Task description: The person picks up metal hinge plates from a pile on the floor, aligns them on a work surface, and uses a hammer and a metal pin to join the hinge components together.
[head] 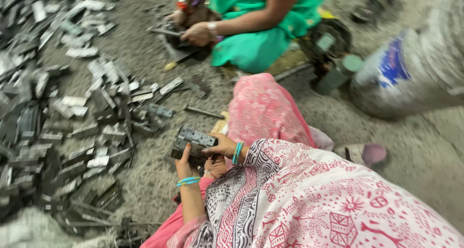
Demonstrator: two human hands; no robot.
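Observation:
Both my hands hold a stack of dark grey metal hinge pieces (192,142) just above my lap. My left hand (185,167) grips it from below, with blue bangles on the wrist. My right hand (221,146) grips it from the right side, fingers curled over the top edge, also wearing blue bangles. My pink patterned clothing (299,199) fills the lower right, and my pink-clad knee (263,108) rises behind the stack.
A large heap of grey metal pieces (72,122) covers the gritty floor to the left. A second person in green (261,21) sits opposite, hands (193,30) on a dark metal part. A white sack (411,69), a green machine (333,50) and a pink sandal (367,154) lie at right.

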